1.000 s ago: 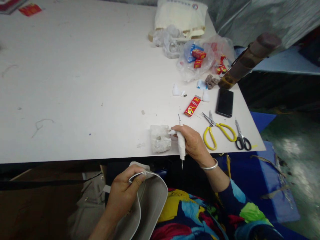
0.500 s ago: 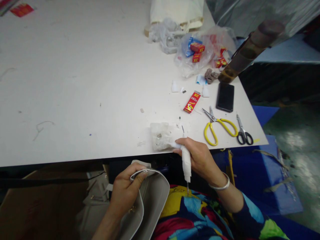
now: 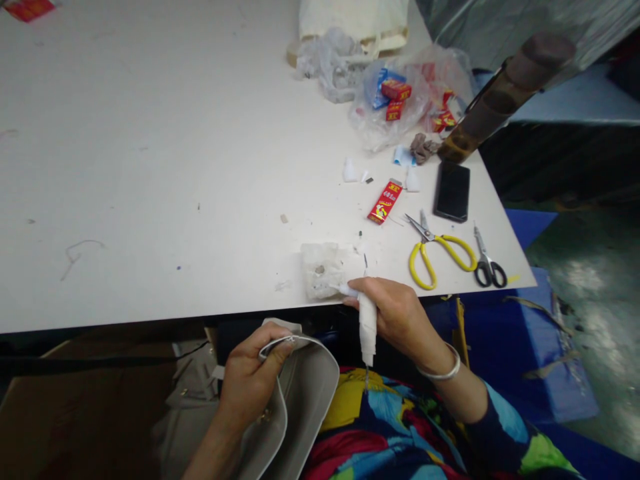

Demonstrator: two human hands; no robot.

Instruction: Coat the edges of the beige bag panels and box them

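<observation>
My left hand (image 3: 250, 383) is closed on the rim of the grey bag (image 3: 305, 393), thumb and fingers pinching its zipper edge, below the near edge of the white table (image 3: 150, 167). My right hand (image 3: 400, 319) is wrapped around a white taped tool (image 3: 367, 327), tip pointing down, just off that table edge and apart from the bag. A crumpled clear pouch (image 3: 320, 270) lies at the table's near edge.

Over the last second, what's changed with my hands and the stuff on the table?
The right hand drew back off the table edge toward the body, carrying the white-wrapped tool, still gripped. The left hand keeps pinching the grey bag. Yellow scissors, phone and red box lie as before.
</observation>
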